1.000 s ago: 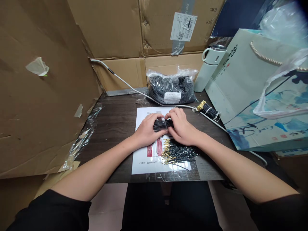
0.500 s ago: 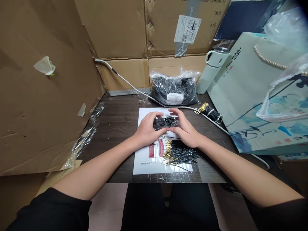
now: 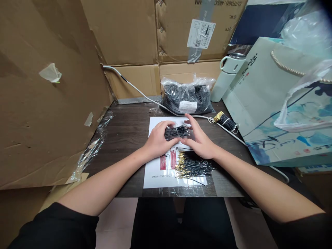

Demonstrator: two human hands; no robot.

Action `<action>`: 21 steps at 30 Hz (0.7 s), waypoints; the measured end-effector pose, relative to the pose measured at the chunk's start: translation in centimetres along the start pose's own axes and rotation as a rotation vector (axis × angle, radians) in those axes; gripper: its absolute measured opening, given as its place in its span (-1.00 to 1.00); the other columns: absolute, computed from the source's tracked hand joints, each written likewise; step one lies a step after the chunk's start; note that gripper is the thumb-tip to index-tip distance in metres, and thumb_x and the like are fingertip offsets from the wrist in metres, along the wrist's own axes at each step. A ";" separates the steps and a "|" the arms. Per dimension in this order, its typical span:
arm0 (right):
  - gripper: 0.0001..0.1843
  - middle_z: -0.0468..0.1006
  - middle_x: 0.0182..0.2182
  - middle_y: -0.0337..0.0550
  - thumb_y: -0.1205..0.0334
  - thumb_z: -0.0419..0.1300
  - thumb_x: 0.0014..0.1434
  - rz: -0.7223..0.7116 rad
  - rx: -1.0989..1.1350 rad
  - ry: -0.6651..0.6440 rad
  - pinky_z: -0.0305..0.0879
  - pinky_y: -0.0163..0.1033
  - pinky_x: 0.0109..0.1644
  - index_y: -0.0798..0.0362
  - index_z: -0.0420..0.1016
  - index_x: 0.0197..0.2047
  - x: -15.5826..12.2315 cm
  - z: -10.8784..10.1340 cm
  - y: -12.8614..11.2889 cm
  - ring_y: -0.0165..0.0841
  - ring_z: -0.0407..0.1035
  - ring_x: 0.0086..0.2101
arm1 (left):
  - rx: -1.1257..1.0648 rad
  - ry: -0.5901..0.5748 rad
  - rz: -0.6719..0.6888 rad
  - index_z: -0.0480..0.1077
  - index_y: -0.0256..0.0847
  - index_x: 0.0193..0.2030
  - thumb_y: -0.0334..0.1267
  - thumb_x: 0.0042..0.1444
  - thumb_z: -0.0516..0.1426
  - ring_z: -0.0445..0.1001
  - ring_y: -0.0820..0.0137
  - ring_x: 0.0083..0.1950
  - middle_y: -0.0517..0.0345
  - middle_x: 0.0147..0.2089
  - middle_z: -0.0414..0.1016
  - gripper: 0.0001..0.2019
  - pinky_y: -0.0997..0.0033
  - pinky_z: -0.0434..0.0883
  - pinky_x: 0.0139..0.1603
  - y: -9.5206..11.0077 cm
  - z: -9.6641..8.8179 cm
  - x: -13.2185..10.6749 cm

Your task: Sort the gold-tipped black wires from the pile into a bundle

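Note:
My left hand [image 3: 157, 138] is wrapped round a bundle of short black wires [image 3: 177, 131], thumb in front and fingers behind. A thin band crosses the bundle near its middle. At the bundle's right end my right hand [image 3: 199, 140] is open, its thumb and fingers spread apart around the silvery wire ends; I cannot tell whether it touches them. Below the hands, a loose pile of black wires [image 3: 198, 165] with gold tips at the left lies on a white printed sheet [image 3: 153, 162]. One wire lies apart at the pile's front edge.
A clear plastic bag of black pieces [image 3: 187, 97] stands at the back of the dark table [image 3: 124, 135]. A white cable [image 3: 140, 90] runs past it. To the right are a tied bundle of gold-tipped wires [image 3: 225, 121], a pale bottle [image 3: 227, 76] and a large paper bag [image 3: 272, 103]. Cardboard [image 3: 52, 114] walls the left.
My right hand has spread wider and eased off the bundle's right end, its index finger lifting. My left hand keeps hold of the bundle, which has moved slightly left.

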State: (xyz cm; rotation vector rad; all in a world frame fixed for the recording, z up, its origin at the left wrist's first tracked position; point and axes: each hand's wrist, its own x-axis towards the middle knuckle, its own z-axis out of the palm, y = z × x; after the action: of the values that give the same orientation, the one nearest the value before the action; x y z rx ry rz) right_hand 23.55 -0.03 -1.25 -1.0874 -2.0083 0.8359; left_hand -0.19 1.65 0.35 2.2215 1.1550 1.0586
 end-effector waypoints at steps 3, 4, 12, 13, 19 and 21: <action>0.17 -0.26 0.67 0.22 -0.21 0.26 0.42 0.052 0.004 -0.030 -0.10 0.43 0.63 0.06 -0.33 0.74 0.0 0.0 0.2 0.16 -0.13 0.60 | 0.004 0.006 -0.010 0.46 -0.17 0.14 -0.27 0.15 0.47 0.58 0.19 0.12 0.06 0.08 0.61 -0.53 0.12 0.51 0.24 0.0 -0.1 0.0; 0.18 -0.28 0.68 0.22 -0.22 0.27 0.42 0.050 -0.002 -0.050 -0.15 0.42 0.65 0.08 -0.34 0.74 0.0 0.0 0.3 0.15 -0.18 0.61 | 0.006 0.008 -0.009 0.46 -0.17 0.14 -0.26 0.15 0.47 0.58 0.20 0.12 0.06 0.08 0.61 -0.53 0.12 0.51 0.24 0.0 -0.1 0.0; 0.20 -0.28 0.68 0.21 -0.23 0.29 0.41 0.012 -0.081 -0.066 -0.16 0.46 0.64 0.04 -0.35 0.75 -0.2 -0.1 0.6 0.16 -0.25 0.63 | 0.033 -0.004 -0.008 0.46 -0.17 0.15 -0.25 0.15 0.48 0.59 0.19 0.12 0.07 0.08 0.61 -0.52 0.13 0.51 0.24 -0.2 -0.4 0.0; 0.21 -0.25 0.67 0.24 -0.21 0.31 0.39 0.011 -0.103 -0.049 -0.12 0.47 0.63 0.06 -0.34 0.74 -0.1 -0.2 0.5 0.18 -0.21 0.62 | 0.040 -0.009 -0.010 0.46 -0.17 0.15 -0.23 0.15 0.48 0.59 0.18 0.12 0.06 0.08 0.61 -0.52 0.12 0.52 0.24 -0.4 -0.5 0.1; -0.41 0.51 0.34 0.12 0.09 0.34 0.37 -0.187 -0.156 0.075 0.37 0.28 0.41 -0.02 0.43 0.41 -0.6 -3.9 -4.3 0.04 0.41 0.31 | 0.132 -0.006 -0.039 0.46 -0.16 0.17 -0.20 0.13 0.49 0.58 0.11 0.19 -0.01 0.16 0.62 -0.48 0.02 0.51 0.30 -2.3 -1.2 0.8; -0.79 0.68 0.07 0.00 0.15 0.31 0.42 -0.212 -0.018 -0.063 0.53 0.13 0.20 -0.06 0.61 0.09 -3.2 -5.9 -7.8 -0.08 0.58 0.04 | 0.151 -0.005 -0.034 0.47 -0.16 0.19 -0.23 0.13 0.49 0.58 0.10 0.20 -0.01 0.16 0.62 -0.47 0.01 0.50 0.31 -3.1 -1.3 1.0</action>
State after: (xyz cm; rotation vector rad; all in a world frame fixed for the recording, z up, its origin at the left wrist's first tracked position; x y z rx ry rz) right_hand 26.30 -5.07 7.24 -0.8492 -2.1425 0.7500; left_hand -2.41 4.23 -0.39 2.3081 1.3057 0.9807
